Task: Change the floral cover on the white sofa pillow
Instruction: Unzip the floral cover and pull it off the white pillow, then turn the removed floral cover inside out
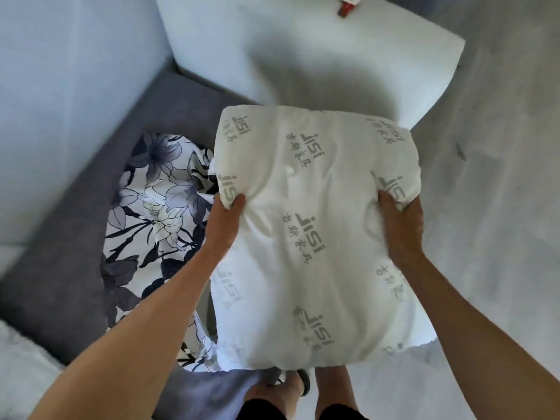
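While both hands are clamped on its far edge, a bare white pillow [309, 237] printed with grey lettering is held up in front of the person. Its left side is pinched by the left hand [225, 221], thumb on top, and its right side is gripped by the right hand [400, 225], fingers dug into the stuffing. Just left of the left hand, the floral cover [151, 225] in dark blue, grey and white is seen lying crumpled on a grey sofa seat [60, 268], partly tucked under the pillow's edge. Beyond the hands, a pale rectangular block [303, 50] is shown, with a small red object [347, 9] at its far end. Pale grey floor [500, 177] is spread to the right of the right hand.
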